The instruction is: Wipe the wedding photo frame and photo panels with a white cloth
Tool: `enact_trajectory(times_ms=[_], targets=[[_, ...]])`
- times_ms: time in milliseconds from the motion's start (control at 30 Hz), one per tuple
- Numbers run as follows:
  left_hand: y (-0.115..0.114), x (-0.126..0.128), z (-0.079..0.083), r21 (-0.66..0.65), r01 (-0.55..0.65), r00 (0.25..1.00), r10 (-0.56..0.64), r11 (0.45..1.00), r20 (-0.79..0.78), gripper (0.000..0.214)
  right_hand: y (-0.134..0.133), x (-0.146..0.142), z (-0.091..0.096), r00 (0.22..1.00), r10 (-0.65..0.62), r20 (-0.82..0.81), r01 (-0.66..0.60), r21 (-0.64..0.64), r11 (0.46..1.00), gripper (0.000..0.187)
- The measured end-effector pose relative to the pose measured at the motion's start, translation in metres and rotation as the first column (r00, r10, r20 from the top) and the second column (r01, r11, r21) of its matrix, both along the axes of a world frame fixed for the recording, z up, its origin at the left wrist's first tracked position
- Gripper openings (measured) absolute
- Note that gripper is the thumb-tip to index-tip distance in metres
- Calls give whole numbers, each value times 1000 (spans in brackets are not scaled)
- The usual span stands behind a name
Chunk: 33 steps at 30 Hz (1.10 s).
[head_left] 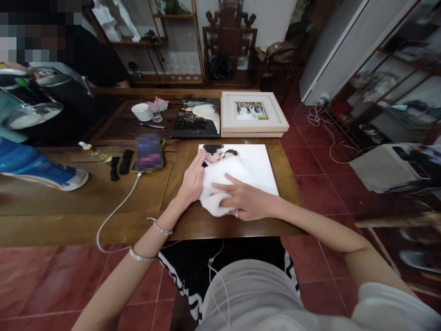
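So the photo (268, 168) was laid flat on the table (286, 186), near edge side, with its top pointed straight away from the body: the two heads were placed up along the far edge, toward the left. Its near edge was mostly covered, so which side was longer can't really be told.

The cloth (215, 177), white and fluffy, was bunched over the photo's left and middle part, stretched on a slant from near left to far right.

The left hand (193, 178) was set along the photo's left edge, fingers straight and held together, tips pointed at the far left corner, nothing gripped. The right hand (248, 200) was placed on top of the cloth, fingers spread and pointed left, the lower ones half hidden by a fold; whether any cloth was pinched can't be told.

Just beyond the photo, a dark print (200, 117) and a frame (228, 112) were lined up.
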<state>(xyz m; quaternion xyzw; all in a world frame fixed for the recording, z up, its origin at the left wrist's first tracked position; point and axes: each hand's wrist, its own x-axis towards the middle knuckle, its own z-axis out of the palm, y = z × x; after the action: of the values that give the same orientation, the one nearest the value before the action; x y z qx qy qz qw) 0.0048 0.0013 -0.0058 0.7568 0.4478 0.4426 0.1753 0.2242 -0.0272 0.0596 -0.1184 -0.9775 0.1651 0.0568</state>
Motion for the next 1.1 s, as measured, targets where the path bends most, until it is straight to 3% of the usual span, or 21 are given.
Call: enact_trajectory(times_ms=[100, 233, 367, 467, 600, 700, 767, 933, 1100], targets=[[-1, 1, 2, -49, 7, 999, -9, 999, -31, 59, -8, 21, 12, 1000, -4, -6, 3, -96, 995, 28], [1, 4, 2, -86, 22, 988, -34, 996, -147, 51, -9, 52, 20, 967, -243, 74, 252, -147, 956, 25], [4, 5, -1, -49, 32, 978, -41, 998, -205, 44, 10, 66, 14, 834, -549, 55, 551, -140, 823, 28], [5, 5, -1, -37, 31, 978, -38, 999, -204, 43, 35, 54, 6, 706, -706, -62, 690, -166, 704, 35], [4, 5, 0, -39, 36, 980, -43, 999, -196, 42, 70, 15, 5, 700, -688, -192, 608, -345, 715, 37], [4, 5, 1, -48, 31, 980, -40, 998, -196, 41, 94, -19, 13, 757, -645, -106, 486, -568, 664, 37], [4, 4, 0, -52, 27, 979, -37, 998, -202, 40, 105, -37, 18, 792, -608, -62, 438, -636, 636, 36], [5, 4, 0, -45, 10, 977, -19, 999, -215, 40, 112, -48, 14, 811, -579, -83, 446, -552, 705, 37], [4, 5, 1, -49, 30, 979, -39, 998, -198, 40, 103, -6, 4, 787, -584, -200, 475, -407, 780, 37]])
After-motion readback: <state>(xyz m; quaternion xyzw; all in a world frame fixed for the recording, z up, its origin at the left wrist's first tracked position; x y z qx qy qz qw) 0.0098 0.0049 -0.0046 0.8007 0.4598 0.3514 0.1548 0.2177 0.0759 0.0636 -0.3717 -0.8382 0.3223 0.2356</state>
